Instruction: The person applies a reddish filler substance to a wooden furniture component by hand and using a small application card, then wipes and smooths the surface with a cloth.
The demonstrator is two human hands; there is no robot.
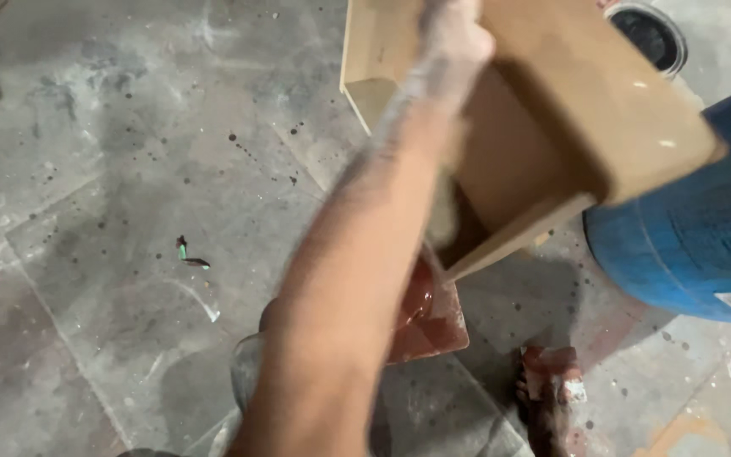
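My left forearm runs from the bottom middle up to the top, dusted with pale powder. My left hand (457, 34) grips the top edge of an open wooden box (602, 93), made of light brown boards and held tilted above the floor. A pale fuzzy wad (443, 203), blurred, shows inside the box just past my forearm. I cannot tell what holds it. My right hand is not visible. Below the box, a shallow container of glossy red-brown liquid (426, 315) sits on the floor, partly hidden by my arm.
A blue plastic drum (695, 237) lies at the right, close to the box. A round can (651, 35) stands at the top right. A stained foot (545, 398) rests on the spattered grey concrete floor (112, 169). A small green scrap (184, 250) lies at the left.
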